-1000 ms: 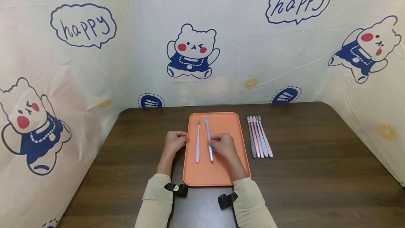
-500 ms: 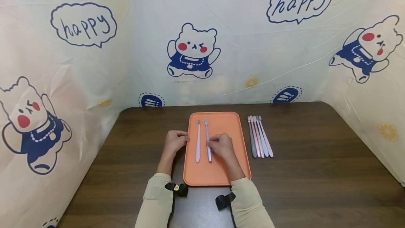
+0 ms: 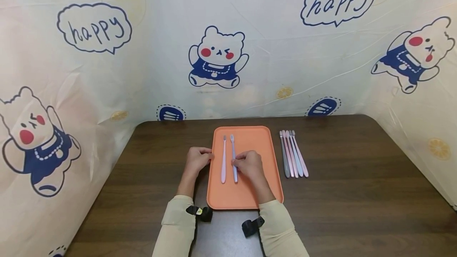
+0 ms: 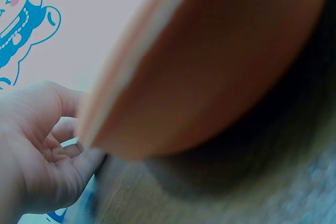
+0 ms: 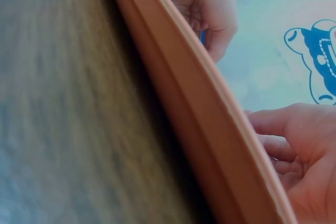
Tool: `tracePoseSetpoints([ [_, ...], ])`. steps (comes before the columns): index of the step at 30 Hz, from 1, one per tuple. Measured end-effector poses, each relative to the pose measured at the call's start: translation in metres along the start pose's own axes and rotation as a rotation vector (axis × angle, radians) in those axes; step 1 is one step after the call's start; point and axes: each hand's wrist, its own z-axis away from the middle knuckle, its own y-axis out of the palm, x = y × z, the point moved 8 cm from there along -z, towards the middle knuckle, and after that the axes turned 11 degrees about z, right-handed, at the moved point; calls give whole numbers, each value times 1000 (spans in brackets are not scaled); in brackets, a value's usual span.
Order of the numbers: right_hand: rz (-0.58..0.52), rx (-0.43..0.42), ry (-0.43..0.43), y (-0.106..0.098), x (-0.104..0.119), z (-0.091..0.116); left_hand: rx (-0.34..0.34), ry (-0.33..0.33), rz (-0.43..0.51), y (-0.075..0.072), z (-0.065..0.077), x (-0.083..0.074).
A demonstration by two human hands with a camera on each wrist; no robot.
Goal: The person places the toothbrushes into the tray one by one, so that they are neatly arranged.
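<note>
An orange tray [image 3: 246, 199] lies on the table, with a pink toothbrush [image 3: 223, 165] and a pale blue toothbrush [image 3: 235, 177] side by side on it, heads toward the far end. My right hand [image 3: 250, 165] pinches the blue one by its handle. At the tray's left rim, my left hand [image 3: 197, 160] holds the edge between thumb and fingers. In the left wrist view, the tray's side [image 4: 210, 77] fills much of the picture and that hand [image 4: 44, 150] grips its corner. The right wrist view shows the right hand [image 5: 310, 150] behind the rim, which hides its fingertips.
To the right of the tray, several toothbrushes [image 3: 288, 158] in grey, pink and blue lie in a close row on the brown wooden table [image 3: 357, 193]. A cloth with printed bears [image 3: 217, 58] hangs around the back and sides.
The blue toothbrush has shifted slightly left and toward me, now more nearly parallel to the pink one, with my right hand moving along. The left hand stays put.
</note>
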Motion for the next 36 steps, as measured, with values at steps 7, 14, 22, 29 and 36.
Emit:
tracePoseSetpoints([
  [7, 56, -25, 2, 2, 1, -1, 5, 6, 0, 0, 2, -2],
  [14, 89, -40, 21, 2, 0, -2, 6, 10, -11, -1, 3, -3],
  [22, 80, -36, 12, 3, 1, -1, 11, 12, -4, 0, 3, -2],
  [29, 59, -19, -22, 4, 2, -1, 19, 15, 11, 0, 4, -2],
  [36, 78, -12, -81, 3, 3, -2, 23, 9, 13, 0, 4, -2],
])
